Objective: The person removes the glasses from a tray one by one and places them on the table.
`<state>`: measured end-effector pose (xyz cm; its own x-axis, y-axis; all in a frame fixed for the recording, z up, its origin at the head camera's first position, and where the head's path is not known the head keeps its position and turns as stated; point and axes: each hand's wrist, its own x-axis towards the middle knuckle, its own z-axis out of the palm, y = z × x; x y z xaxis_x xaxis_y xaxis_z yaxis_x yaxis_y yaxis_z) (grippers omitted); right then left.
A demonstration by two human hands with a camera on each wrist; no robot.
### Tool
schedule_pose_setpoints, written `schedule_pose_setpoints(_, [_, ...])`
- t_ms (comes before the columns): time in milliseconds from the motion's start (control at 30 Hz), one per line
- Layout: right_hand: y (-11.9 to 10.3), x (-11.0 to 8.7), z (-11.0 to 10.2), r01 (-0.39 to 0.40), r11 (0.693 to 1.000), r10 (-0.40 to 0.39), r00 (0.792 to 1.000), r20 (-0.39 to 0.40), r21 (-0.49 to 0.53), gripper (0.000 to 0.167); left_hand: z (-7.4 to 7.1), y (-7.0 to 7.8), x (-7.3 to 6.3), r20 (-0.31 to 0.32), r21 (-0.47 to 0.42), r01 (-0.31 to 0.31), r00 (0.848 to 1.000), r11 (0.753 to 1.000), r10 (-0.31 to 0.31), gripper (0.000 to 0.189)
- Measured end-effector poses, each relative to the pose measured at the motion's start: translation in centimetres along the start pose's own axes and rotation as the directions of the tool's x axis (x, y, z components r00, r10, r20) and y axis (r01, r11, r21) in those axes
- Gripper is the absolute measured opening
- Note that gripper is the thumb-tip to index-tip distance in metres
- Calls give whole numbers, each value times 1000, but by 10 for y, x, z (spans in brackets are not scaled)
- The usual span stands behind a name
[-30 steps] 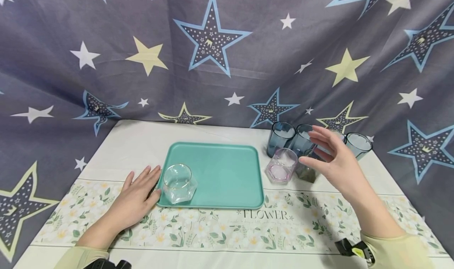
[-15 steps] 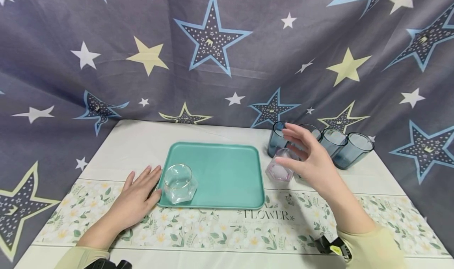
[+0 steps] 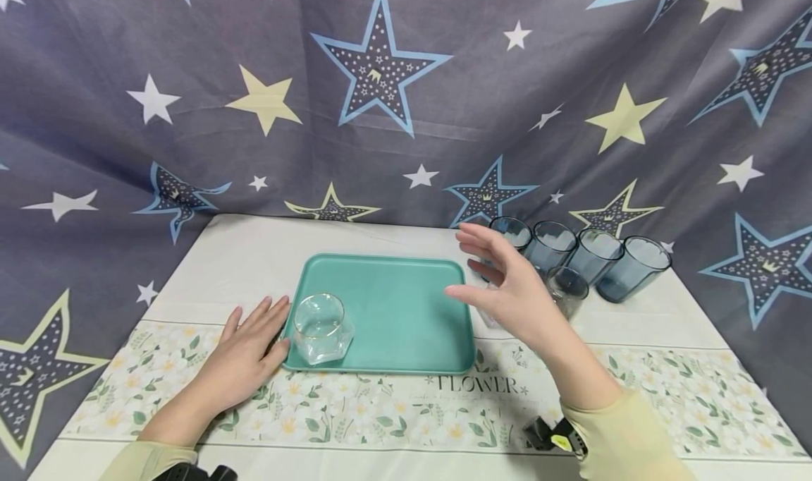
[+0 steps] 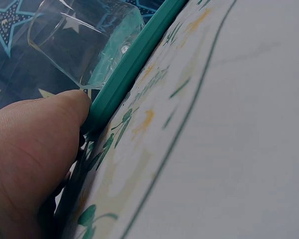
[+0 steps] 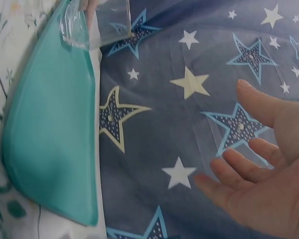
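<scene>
My left hand lies flat with straight fingers at the left end of a teal tray; in the left wrist view its thumb meets the tray's rim. On that end of the tray stands a clear glass with a gold rim and a faceted base. My right hand is in the air by the tray's right edge, thumb and fingers spread apart around nothing. Behind it, a pinkish glass is almost wholly hidden. The right wrist view shows the same open palm and the clear glass farther off.
Several tall blue glasses stand in a row at the back right, with a smoky dark glass before them. A floral strip crosses the white tablecloth. A star-patterned curtain hangs behind the table.
My right hand has moved left from over the dark glass, past the pinkish one, to the tray's right edge, still spread and holding nothing. The left hand and clear glass have stayed put.
</scene>
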<state>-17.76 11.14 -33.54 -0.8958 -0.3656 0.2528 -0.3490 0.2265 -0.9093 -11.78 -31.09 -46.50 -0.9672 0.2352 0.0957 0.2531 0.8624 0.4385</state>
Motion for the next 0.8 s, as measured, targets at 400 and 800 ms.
schedule_pose_setpoints(400, [0,13,33,14,999,-17,997,76,41,86,0,2,0,-2,-1,2,1000,1000,-2,64])
schedule_pose_setpoints(800, [5,23,73,19,997,-28,993,118,77,86,0,1,1,-3,5,0,1000,1000,0,64])
